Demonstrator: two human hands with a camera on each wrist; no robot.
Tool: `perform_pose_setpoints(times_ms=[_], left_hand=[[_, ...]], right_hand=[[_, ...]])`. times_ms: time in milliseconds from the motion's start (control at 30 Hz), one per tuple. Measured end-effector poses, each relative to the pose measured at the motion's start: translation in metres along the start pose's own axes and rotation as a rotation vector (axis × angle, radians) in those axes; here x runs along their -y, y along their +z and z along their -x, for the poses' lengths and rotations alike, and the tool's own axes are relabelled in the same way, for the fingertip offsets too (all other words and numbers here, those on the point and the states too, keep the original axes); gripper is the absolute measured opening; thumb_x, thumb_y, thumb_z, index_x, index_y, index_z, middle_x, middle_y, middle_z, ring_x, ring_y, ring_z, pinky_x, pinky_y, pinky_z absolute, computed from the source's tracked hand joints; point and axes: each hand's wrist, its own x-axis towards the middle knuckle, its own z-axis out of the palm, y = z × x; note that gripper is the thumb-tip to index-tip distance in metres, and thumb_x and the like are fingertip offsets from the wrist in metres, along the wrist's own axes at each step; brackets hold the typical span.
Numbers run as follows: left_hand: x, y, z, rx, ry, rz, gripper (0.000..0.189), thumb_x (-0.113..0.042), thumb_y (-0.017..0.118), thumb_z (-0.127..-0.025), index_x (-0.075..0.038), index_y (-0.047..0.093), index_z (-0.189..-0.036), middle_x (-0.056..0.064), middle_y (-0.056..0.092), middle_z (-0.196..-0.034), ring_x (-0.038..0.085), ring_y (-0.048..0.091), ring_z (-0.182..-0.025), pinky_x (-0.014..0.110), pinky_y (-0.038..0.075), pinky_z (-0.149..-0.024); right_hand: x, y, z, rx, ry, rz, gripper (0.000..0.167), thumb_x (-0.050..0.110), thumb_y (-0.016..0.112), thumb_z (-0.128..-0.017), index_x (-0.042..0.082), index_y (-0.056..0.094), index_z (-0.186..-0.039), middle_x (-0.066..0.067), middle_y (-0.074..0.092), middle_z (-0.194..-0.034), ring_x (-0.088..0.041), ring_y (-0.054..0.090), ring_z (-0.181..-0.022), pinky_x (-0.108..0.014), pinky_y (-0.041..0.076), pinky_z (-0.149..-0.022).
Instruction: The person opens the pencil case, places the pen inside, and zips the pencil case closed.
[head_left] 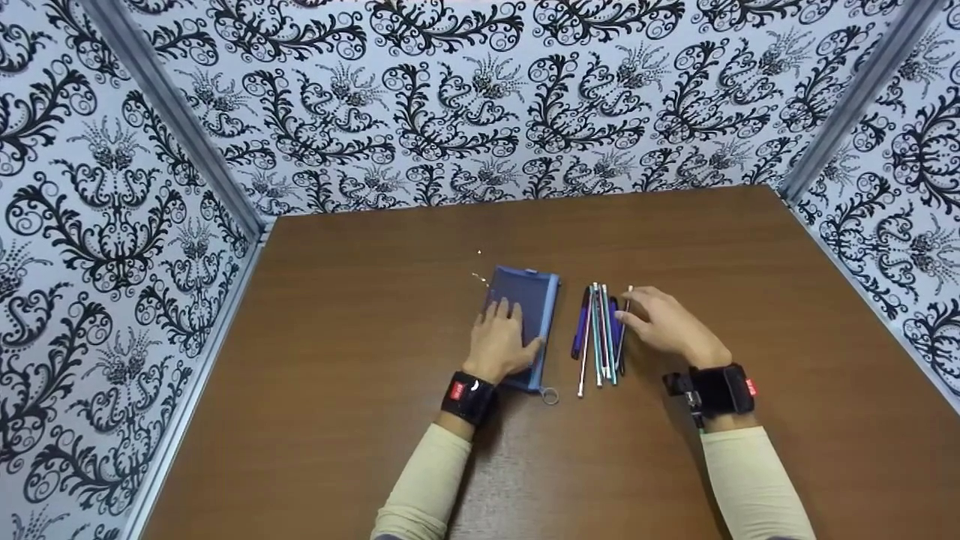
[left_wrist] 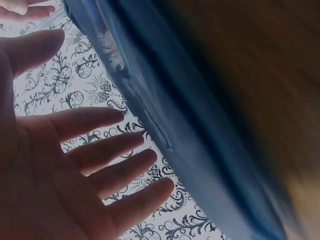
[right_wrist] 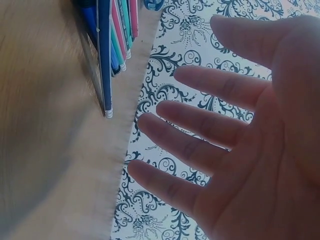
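Observation:
A blue zip pouch (head_left: pixel 534 292) with a see-through mesh face lies flat on the table, a ring (head_left: pixel 550 388) at its near corner. My left hand (head_left: pixel 499 341) is over it with straight, spread fingers; in the left wrist view the fingers (left_wrist: pixel 110 165) appear just above the pouch (left_wrist: pixel 175 115). Right of the pouch, several pencils (head_left: pixel 602 337) and purple-blue pens (head_left: pixel 580 330) lie in a loose bundle. At the bundle's right side is my right hand (head_left: pixel 671 326), fingers extended. In the right wrist view that palm (right_wrist: pixel 250 145) holds nothing, apart from a dark blue pencil (right_wrist: pixel 104 60).
The brown wooden table (head_left: pixel 360 315) stretches around the pouch and pencils. White panels with black floral patterns (head_left: pixel 480 112) enclose its back and sides, joined by grey metal posts (head_left: pixel 176 105). Black bands (head_left: pixel 469 397) circle both wrists.

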Motion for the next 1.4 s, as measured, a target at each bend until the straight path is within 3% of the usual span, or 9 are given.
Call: perform_pose_setpoints(times_ms=[267, 633, 967, 1400], left_hand=[[-0.011, 0.004, 0.001, 0.075, -0.07, -0.038, 0.085, -0.062, 0.053, -0.091, -0.002, 0.039, -0.149, 0.024, 0.034, -0.154, 0.041, 0.033, -0.142, 0.055, 0.03, -0.113], [-0.021, 0.007, 0.006, 0.048, -0.114, -0.121, 0.09, -0.064, 0.059, -0.086, 0.0, 0.042, -0.147, 0.024, 0.042, -0.15, 0.042, 0.04, -0.138, 0.054, 0.037, -0.109], [-0.022, 0.008, 0.006, 0.11, -0.142, -0.131, 0.097, -0.069, 0.061, -0.083, -0.002, 0.038, -0.15, 0.026, 0.037, -0.152, 0.043, 0.038, -0.139, 0.055, 0.036, -0.109], [-0.019, 0.01, 0.003, 0.148, -0.146, -0.08, 0.085, -0.055, 0.06, -0.089, -0.001, 0.037, -0.15, 0.028, 0.038, -0.151, 0.046, 0.038, -0.138, 0.055, 0.037, -0.108]], right_hand=[[0.0, 0.002, -0.002, 0.005, 0.003, -0.004, 0.048, 0.024, 0.055, -0.101, -0.011, 0.051, -0.134, -0.035, 0.044, -0.141, -0.05, 0.04, -0.133, -0.061, 0.03, -0.109], [0.0, 0.003, -0.002, 0.018, -0.016, 0.011, 0.048, 0.024, 0.055, -0.101, -0.012, 0.051, -0.133, -0.035, 0.046, -0.139, -0.05, 0.04, -0.133, -0.06, 0.031, -0.109], [0.0, 0.006, -0.003, -0.01, -0.034, 0.013, 0.047, 0.023, 0.057, -0.1, -0.013, 0.053, -0.13, -0.035, 0.049, -0.135, -0.051, 0.043, -0.13, -0.06, 0.032, -0.108], [-0.002, 0.008, -0.004, -0.017, -0.044, 0.017, 0.047, 0.023, 0.058, -0.099, -0.013, 0.054, -0.129, -0.034, 0.052, -0.132, -0.05, 0.046, -0.127, -0.059, 0.034, -0.107]])
